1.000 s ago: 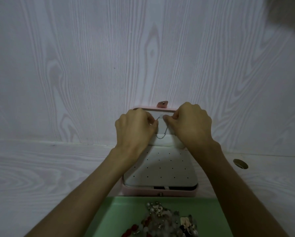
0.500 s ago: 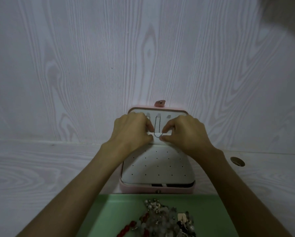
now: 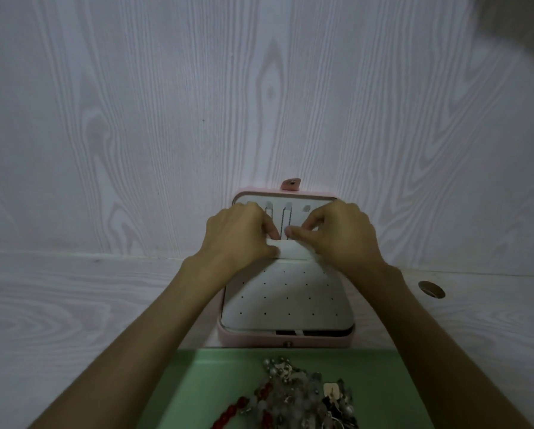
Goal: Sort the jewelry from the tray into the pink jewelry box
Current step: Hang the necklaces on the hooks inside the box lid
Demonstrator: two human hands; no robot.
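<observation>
A pale, whitewashed wood-grain wall (image 3: 259,103) rises behind a worktop (image 3: 58,298) of the same finish, dimly lit, with a round grommet hole (image 3: 431,289) set near its right side. The pink jewelry box (image 3: 285,340) stands open near the back edge of the worktop, its lid (image 3: 285,198) leaning upright against the wall with a small pink snap tab (image 3: 291,184) sticking up from the top rim. Inside the lid are small hooks (image 3: 305,208), and a thin chain necklace (image 3: 285,222) hangs from the middle one, its lower end dropping behind a white fabric pocket (image 3: 293,251) at the lid's base. A second chain (image 3: 271,222) shows just beside the left hand. Over the base of the box lies a white padded panel (image 3: 285,301) dotted with rows of small holes. The left hand (image 3: 241,233) rests against the left part of the lid, fingers curled in, the thumb pressing the pocket's left edge. The right hand (image 3: 341,233) is on the right part, forefinger and thumb pinched narrowly together right at the bottom of the hanging chain where it meets the pocket; whether they actually grip the chain cannot be told. At the front edge of the worktop, touching the box's front, sits the green tray (image 3: 197,385), carrying a tangled heap of jewelry (image 3: 296,400) with red beads (image 3: 233,411), pale beads and small metal pieces.
</observation>
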